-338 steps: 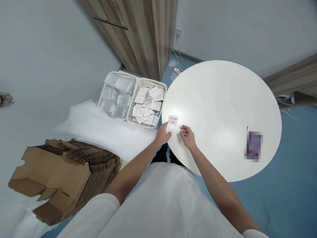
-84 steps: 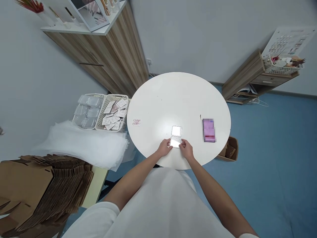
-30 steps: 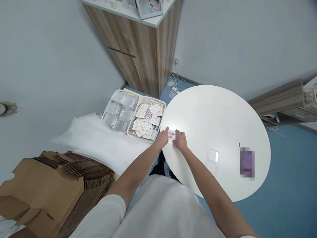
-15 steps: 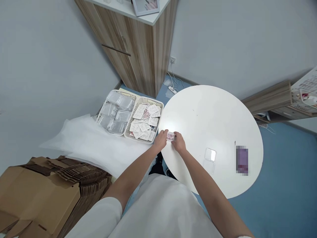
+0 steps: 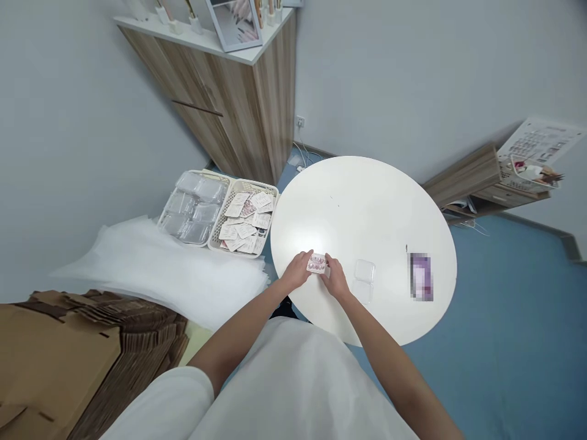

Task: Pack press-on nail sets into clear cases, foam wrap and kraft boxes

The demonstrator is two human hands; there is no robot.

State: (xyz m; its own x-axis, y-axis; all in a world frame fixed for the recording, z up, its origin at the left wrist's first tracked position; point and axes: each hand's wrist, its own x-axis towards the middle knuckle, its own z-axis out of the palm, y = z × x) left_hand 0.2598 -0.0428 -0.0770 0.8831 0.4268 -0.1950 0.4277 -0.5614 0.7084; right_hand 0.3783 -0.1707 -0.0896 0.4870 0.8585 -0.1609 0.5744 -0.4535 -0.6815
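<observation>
Between my two hands is a small white card of pink press-on nails [image 5: 316, 263], set in two rows and facing up. The fingers of my left hand [image 5: 297, 269] are closed on its left edge. My right hand [image 5: 335, 276] grips the right edge. Both hands are over the near left part of the round white table [image 5: 367, 208]. To the right of my right hand, an unfolded clear plastic case [image 5: 364, 281] lies on the tabletop.
A blurred purple item [image 5: 420, 277] lies on the table's right side. Left of the table stand a basket of white cards [image 5: 243, 223] and a basket of clear cases [image 5: 192, 205]. White foam sheets [image 5: 160, 263] and stacked cardboard [image 5: 59, 360] are nearer me. A wooden cabinet [image 5: 233, 104] stands behind.
The view has turned to the right, so the room has shifted left. My hands have moved the nail card rightward over the table, nearer the clear case, and its nails show more plainly.
</observation>
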